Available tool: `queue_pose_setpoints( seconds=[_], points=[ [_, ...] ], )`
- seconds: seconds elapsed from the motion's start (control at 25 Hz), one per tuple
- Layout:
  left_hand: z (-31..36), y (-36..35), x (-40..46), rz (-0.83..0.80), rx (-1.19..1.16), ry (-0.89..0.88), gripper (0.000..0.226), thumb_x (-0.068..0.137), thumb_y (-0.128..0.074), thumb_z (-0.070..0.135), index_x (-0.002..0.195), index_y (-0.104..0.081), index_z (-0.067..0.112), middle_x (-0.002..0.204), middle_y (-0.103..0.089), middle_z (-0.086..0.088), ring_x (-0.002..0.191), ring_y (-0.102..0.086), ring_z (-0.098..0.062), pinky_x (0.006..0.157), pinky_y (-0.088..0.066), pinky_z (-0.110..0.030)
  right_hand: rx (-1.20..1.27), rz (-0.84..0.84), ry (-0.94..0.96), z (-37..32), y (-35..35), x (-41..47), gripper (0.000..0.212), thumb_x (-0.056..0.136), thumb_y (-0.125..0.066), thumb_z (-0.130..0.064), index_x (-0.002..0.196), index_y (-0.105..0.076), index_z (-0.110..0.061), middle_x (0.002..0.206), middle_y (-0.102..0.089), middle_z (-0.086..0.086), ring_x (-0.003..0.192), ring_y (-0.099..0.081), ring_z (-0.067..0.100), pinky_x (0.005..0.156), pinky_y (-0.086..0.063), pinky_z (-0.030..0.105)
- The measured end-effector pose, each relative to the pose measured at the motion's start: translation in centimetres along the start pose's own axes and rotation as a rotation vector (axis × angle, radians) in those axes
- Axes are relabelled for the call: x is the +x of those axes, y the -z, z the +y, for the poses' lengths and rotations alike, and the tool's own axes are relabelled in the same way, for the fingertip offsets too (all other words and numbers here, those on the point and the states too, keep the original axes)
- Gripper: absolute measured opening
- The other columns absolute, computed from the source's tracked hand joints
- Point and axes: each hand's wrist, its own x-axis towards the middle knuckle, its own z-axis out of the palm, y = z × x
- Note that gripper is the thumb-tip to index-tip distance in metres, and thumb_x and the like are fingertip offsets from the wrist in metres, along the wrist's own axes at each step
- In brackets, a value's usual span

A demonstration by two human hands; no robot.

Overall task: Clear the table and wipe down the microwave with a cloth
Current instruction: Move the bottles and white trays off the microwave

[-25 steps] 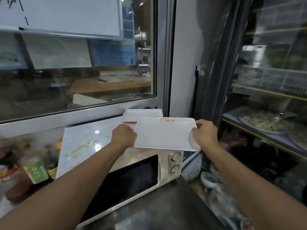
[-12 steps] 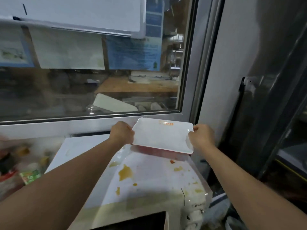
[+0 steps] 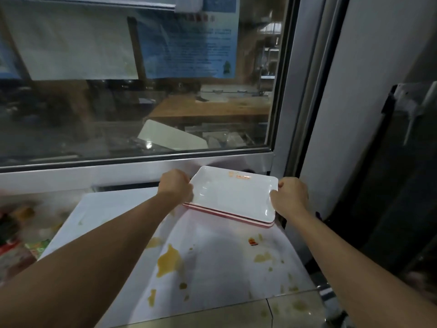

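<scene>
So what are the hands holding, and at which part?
A white rectangular plate, top of a small stack: the left hand grips its left short edge, the right hand its right short edge.

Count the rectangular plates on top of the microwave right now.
2, stacked at the back right of the microwave top: the white upper plate, gripped by the left hand and right hand, and a pink-rimmed plate beneath it. More could be hidden underneath.

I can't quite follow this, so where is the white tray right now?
In the head view, the white tray sits right of centre below the window, on a pink-edged tray, with the left hand and right hand gripping its ends.
</scene>
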Motion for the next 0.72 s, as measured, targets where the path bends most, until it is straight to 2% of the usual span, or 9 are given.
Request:
queue_pose_setpoints(
  seconds=[0.12, 0.2, 0.28, 0.36, 0.48, 0.6, 0.72],
  points=[
    [0.1, 0.1, -0.1, -0.012, -0.008, 0.012, 0.014, 0.076, -0.059, 0.005, 0.077, -0.073, 0.006, 0.081, -0.072, -0.012, 0.081, -0.067, -0.028, 0.072, -0.055, -0.030, -0.008, -0.026, 0.010, 0.4, -0.3, 0.3, 0.021, 0.075, -0.053, 0.001, 0.057, -0.048, -0.007, 0.065, -0.049, 0.009, 0.065, -0.049, 0.031, 0.047, -0.030, 0.024],
    [0.1, 0.2, -0.4, -0.013, -0.029, 0.024, 0.014, 0.076, -0.059, 0.005, 0.072, -0.071, 0.009, 0.077, -0.071, -0.010, 0.075, -0.066, -0.027, 0.063, -0.054, -0.030, 0.014, -0.023, 0.016, 0.5, -0.5, 0.4, 0.009, 0.077, -0.054, -0.001, 0.068, -0.059, -0.001, 0.074, -0.059, 0.014, 0.072, -0.056, 0.033, 0.058, -0.041, 0.028],
    [0.0, 0.2, -0.7, -0.011, -0.052, 0.040, 0.015, 0.079, -0.058, 0.007, 0.069, -0.070, 0.011, 0.075, -0.069, -0.009, 0.069, -0.063, -0.025, 0.055, -0.048, -0.026, 0.030, -0.033, 0.017, 0.7, -0.6, 0.2, 0.007, 0.080, -0.056, -0.005, 0.081, -0.062, -0.002, 0.083, -0.063, 0.013, 0.077, -0.058, 0.031, 0.062, -0.045, 0.031],
    [-0.2, 0.2, -1.0, -0.033, -0.061, 0.056, 0.019, 0.082, -0.056, 0.011, 0.071, -0.071, 0.007, 0.072, -0.068, -0.010, 0.065, -0.060, -0.024, 0.050, -0.044, -0.023, 0.036, -0.075, 0.004, 0.8, -0.5, -0.4, 0.013, 0.085, -0.056, -0.012, 0.096, -0.061, -0.006, 0.094, -0.063, 0.009, 0.082, -0.057, 0.026, 0.064, -0.043, 0.030],
    [-0.3, 0.1, -1.1, -0.099, -0.120, 0.085, 0.022, 0.083, -0.053, 0.010, 0.077, -0.071, 0.000, 0.070, -0.067, -0.013, 0.056, -0.060, -0.026, 0.048, -0.048, -0.023, 0.005, -0.165, -0.028, 0.6, -0.6, -1.1, 0.030, 0.087, -0.055, -0.020, 0.115, -0.056, -0.009, 0.109, -0.063, 0.008, 0.088, -0.057, 0.025, 0.067, -0.044, 0.028],
    [-0.1, -0.2, -0.7, -0.105, -0.106, 0.098, 0.026, 0.087, -0.050, 0.015, 0.079, -0.071, 0.002, 0.078, -0.069, -0.012, 0.065, -0.065, -0.029, 0.055, -0.055, -0.031, -0.073, -0.196, -0.056, 0.0, -0.2, -1.8, 0.037, 0.086, -0.055, -0.025, 0.119, -0.052, -0.008, 0.115, -0.061, 0.010, 0.097, -0.059, 0.029, 0.072, -0.046, 0.030],
    [0.1, -0.5, -0.4, -0.079, -0.044, 0.097, 0.026, 0.088, -0.050, 0.020, 0.081, -0.070, 0.003, 0.085, -0.069, -0.013, 0.076, -0.066, -0.032, 0.066, -0.059, -0.040, -0.090, -0.213, -0.046, -0.3, 0.1, -2.8, 0.036, 0.090, -0.053, -0.020, 0.122, -0.046, -0.006, 0.117, -0.059, 0.012, 0.092, -0.055, 0.027, 0.069, -0.042, 0.030]
  ],
)
